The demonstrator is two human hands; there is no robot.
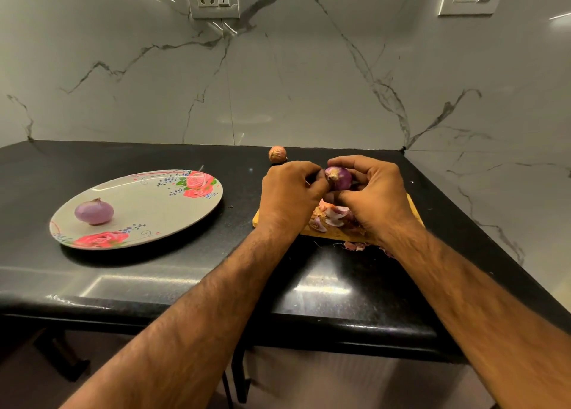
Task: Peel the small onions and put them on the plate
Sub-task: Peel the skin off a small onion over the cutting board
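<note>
From the head view, both hands meet above a wooden board (414,211) on the black table (185,285). The right hand (374,192) cups a half-peeled onion (341,178), its fingers (343,161) curled round the purple bulb. The left hand (292,189) has its fingers bunched narrow, pinching at the onion's dry tufted end. Loose peels (333,215) lie on the board under the hands, with a few scraps on the table at its near edge. To the left, well apart, a peeled onion (94,212) sits on the flowered plate (148,192). An unpeeled onion (277,154) rests on the table just behind the left hand.
</note>
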